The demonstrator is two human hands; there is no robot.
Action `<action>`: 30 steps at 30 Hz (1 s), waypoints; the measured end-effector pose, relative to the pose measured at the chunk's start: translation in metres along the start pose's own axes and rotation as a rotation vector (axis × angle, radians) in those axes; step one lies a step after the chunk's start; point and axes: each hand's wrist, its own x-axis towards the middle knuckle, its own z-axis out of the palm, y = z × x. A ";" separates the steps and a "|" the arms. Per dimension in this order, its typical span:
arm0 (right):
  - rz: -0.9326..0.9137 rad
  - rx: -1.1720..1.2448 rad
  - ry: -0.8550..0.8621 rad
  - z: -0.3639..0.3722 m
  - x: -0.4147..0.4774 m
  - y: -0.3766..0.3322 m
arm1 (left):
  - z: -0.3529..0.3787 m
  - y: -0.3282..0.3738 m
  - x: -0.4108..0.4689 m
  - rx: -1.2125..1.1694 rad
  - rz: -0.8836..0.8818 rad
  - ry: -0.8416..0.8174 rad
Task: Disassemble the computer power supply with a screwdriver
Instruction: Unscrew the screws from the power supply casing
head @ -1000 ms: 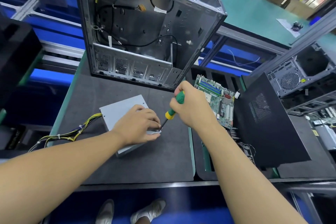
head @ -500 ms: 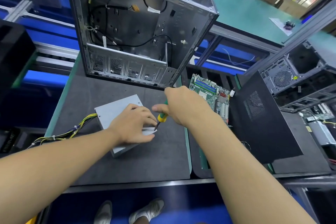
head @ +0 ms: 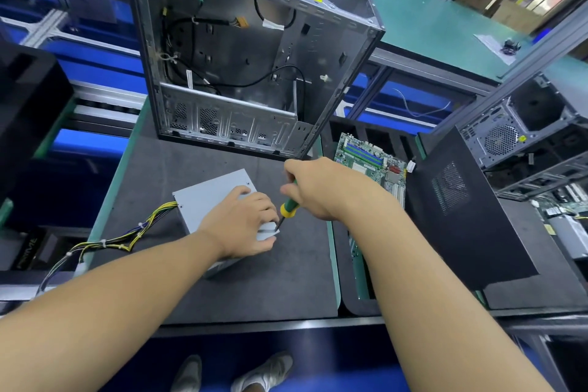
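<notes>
A grey metal power supply (head: 210, 197) lies flat on the dark mat (head: 286, 280), its yellow and black cable bundle (head: 127, 240) trailing off to the left. My left hand (head: 245, 226) presses down on the unit's near right part, fingers curled over its edge. My right hand (head: 321, 188) grips a screwdriver (head: 289, 210) with a green and yellow handle. The shaft slants down to the left and its tip meets the unit's right corner beside my left fingertips. The screw itself is hidden.
An open, empty computer case (head: 254, 57) stands upright at the back of the mat. A green motherboard (head: 372, 165) leans to the right of it, beside a black case panel (head: 461, 210). More cases (head: 521, 134) are stacked at far right.
My right hand has closed lower over the screwdriver handle and turned, hiding most of the green grip. The tip stays on the same corner. My left hand has not moved on the unit.
</notes>
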 end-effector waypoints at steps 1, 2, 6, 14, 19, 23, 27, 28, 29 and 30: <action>-0.002 0.006 -0.008 0.000 -0.001 0.001 | -0.001 0.000 0.000 -0.008 0.001 0.002; -0.011 0.003 -0.017 0.000 -0.002 0.001 | -0.001 0.000 0.000 -0.014 0.001 -0.002; -0.103 0.000 -0.055 0.002 -0.004 -0.003 | -0.002 0.000 0.001 0.000 -0.004 -0.024; 0.072 -0.107 -0.040 -0.002 -0.006 0.001 | -0.003 -0.001 0.002 0.051 -0.020 -0.091; 0.006 -0.017 -0.038 -0.002 -0.004 0.003 | -0.001 -0.003 0.001 0.044 -0.008 -0.057; -0.077 0.084 -0.082 -0.003 -0.003 0.000 | -0.002 -0.001 0.002 0.016 -0.007 0.008; -0.022 0.062 -0.057 -0.001 0.002 -0.006 | -0.002 -0.001 0.002 0.016 0.004 0.010; 0.007 0.045 -0.044 0.000 0.003 -0.007 | -0.001 -0.001 0.001 0.024 0.005 0.007; 0.040 0.026 -0.043 -0.001 0.001 -0.008 | -0.001 -0.001 0.001 0.027 0.007 0.007; 0.049 -0.009 -0.054 -0.002 0.001 -0.009 | -0.001 -0.001 0.001 0.023 0.007 0.005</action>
